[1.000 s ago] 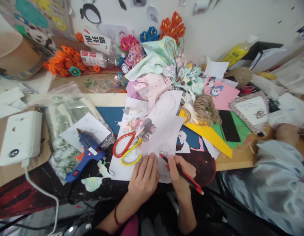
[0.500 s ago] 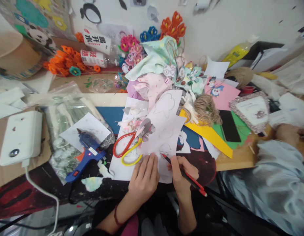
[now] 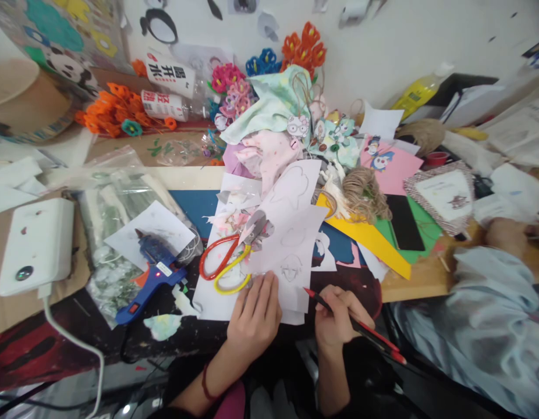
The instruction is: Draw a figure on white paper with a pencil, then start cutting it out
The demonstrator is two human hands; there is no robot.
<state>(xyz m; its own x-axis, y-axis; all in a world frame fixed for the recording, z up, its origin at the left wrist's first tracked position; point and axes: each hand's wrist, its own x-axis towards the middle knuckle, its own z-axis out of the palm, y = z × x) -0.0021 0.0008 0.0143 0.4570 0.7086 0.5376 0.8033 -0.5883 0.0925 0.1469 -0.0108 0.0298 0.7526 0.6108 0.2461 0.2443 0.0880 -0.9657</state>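
Observation:
A red and black pencil [image 3: 361, 327] is gripped in my right hand [image 3: 339, 314], its tip near the right edge of a white sheet of paper [image 3: 302, 233]. That sheet bears pencil sketches: a cloud-like outline at the top, a rounded shape in the middle and a small face [image 3: 291, 267] low down. My left hand [image 3: 255, 311] lies flat with fingers stretched over the paper's lower left. Just above it, scissors [image 3: 228, 262] with one red and one yellow handle rest on the papers, blades partly over the sketched sheet.
A blue glue gun [image 3: 153, 279] lies on white paper at left, near a white power pack [image 3: 37, 244]. Fabric [image 3: 273, 105], twine [image 3: 366, 192] and yarn flowers [image 3: 304, 49] crowd the back. A phone [image 3: 405, 224] lies at right, beside another person's sleeve [image 3: 492, 314].
My right hand has moved right with the pencil, lifting its tip off the small face sketch, which now shows more fully. My left hand stays in place.

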